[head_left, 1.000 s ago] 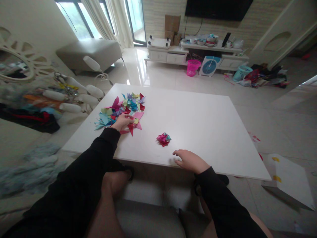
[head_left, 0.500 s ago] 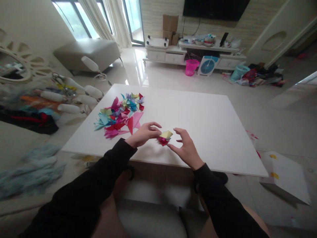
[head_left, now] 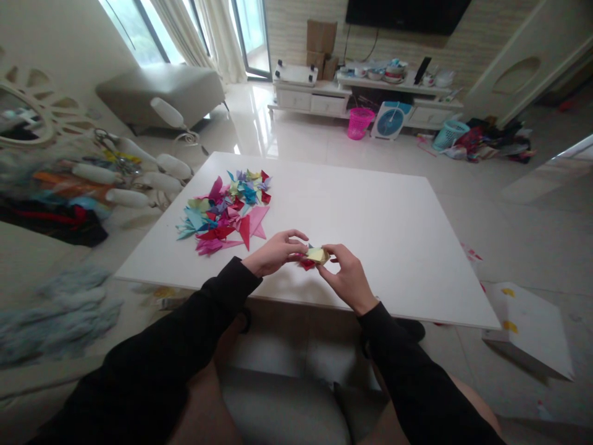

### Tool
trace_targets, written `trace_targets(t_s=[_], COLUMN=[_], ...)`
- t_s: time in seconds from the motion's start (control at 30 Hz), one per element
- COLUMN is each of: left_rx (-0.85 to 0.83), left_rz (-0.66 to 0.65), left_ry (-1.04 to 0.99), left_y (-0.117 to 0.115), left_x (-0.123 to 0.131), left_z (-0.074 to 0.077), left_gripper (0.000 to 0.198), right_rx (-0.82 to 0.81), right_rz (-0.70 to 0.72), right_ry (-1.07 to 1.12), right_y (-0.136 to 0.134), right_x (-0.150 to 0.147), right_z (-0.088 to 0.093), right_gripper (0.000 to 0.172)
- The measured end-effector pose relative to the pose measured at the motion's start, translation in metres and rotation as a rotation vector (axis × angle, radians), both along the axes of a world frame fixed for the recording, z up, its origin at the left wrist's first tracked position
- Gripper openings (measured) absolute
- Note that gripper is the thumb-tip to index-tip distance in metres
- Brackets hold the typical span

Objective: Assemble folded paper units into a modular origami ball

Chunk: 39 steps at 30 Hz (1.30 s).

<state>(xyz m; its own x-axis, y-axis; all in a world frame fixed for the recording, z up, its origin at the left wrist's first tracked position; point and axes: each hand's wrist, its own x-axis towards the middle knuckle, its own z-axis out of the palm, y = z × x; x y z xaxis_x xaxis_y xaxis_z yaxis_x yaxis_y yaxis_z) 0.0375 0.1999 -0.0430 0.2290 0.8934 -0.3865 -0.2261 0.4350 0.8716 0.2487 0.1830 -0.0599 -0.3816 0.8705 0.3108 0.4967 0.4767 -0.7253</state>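
A pale yellow folded-paper piece [head_left: 317,254] sits between my two hands near the table's front edge. My left hand [head_left: 278,252] pinches its left end, fingers curved over. My right hand [head_left: 348,272] has thumb and fingers closed on its right end. Just below it shows a red and pink folded paper [head_left: 306,264], partly hidden by the yellow one and my left fingers. To the left, a pile of colourful origami pieces [head_left: 227,213], some looking like cranes, lies spread over the white table [head_left: 370,216].
Beside the table's left edge stands a lamp with several white shades [head_left: 160,182]. A white box [head_left: 528,327] is on the floor at the right. Farther off are a pink basket [head_left: 359,123], a blue fan [head_left: 389,122] and a low cabinet [head_left: 296,102].
My right hand has moved in and closed its fingers on the yellow paper, having been open beside it. The yellow piece has shifted slightly right. The camera view has shifted a little.
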Motion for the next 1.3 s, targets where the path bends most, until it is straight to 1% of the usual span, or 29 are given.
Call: trace_targets(t_s=[0.4, 0.53, 0.6, 0.67, 0.7, 0.8, 0.83, 0.9, 0.97, 1.03, 1.13, 1.23, 1.3], left_rx=[-0.083, -0.088, -0.062, 0.013, 0.071, 0.277, 0.324, 0.391, 0.408, 0.410, 0.429, 0.477, 0.526], left_rz=[0.005, 0.018, 0.044, 0.085, 0.110, 0.177, 0.176, 0.134, 0.078, 0.023, -0.088, -0.175, -0.228], left_ry=[-0.002, -0.022, 0.008, 0.132, 0.245, 0.756, 0.920, 1.179, 1.352, 1.447, 1.483, 1.451, 1.373], left_y=[0.002, 0.006, 0.011, 0.017, 0.021, 0.033, 0.037, 0.041, 0.041, 0.040, 0.036, 0.030, 0.026], left_x=[-0.006, -0.013, -0.020, -0.032, -0.040, -0.067, -0.076, -0.093, -0.105, -0.111, -0.108, -0.092, -0.076], left_z=[0.001, 0.001, -0.001, -0.004, -0.007, -0.021, -0.026, -0.036, -0.046, -0.054, -0.063, -0.067, -0.068], left_gripper=[0.037, 0.039, 0.036, 0.033, 0.031, 0.028, 0.027, 0.024, 0.023, 0.023, 0.022, 0.022, 0.022], right_rx=[0.008, 0.011, 0.009, -0.013, -0.032, -0.098, -0.119, -0.158, -0.216, -0.306, -0.444, -0.529, -0.577], right_rz=[0.022, 0.012, -0.001, -0.033, -0.053, -0.108, -0.125, -0.157, -0.187, -0.209, -0.207, -0.213, -0.235], right_ry=[-0.041, -0.024, 0.006, 0.045, 0.068, 0.139, 0.157, 0.186, 0.219, 0.273, 0.381, 0.479, 0.533], right_y=[0.000, 0.001, 0.002, 0.002, 0.003, 0.004, 0.004, 0.006, 0.007, 0.009, 0.012, 0.014, 0.015], right_x=[0.001, 0.002, 0.002, 0.002, 0.002, 0.005, 0.006, 0.008, 0.011, 0.013, 0.016, 0.018, 0.019], right_z=[0.002, 0.001, 0.001, 0.001, 0.001, 0.001, 0.001, 0.001, 0.000, -0.001, -0.004, -0.007, -0.007], right_gripper=[0.026, 0.026, 0.025, 0.026, 0.026, 0.029, 0.029, 0.030, 0.033, 0.038, 0.043, 0.043, 0.044])
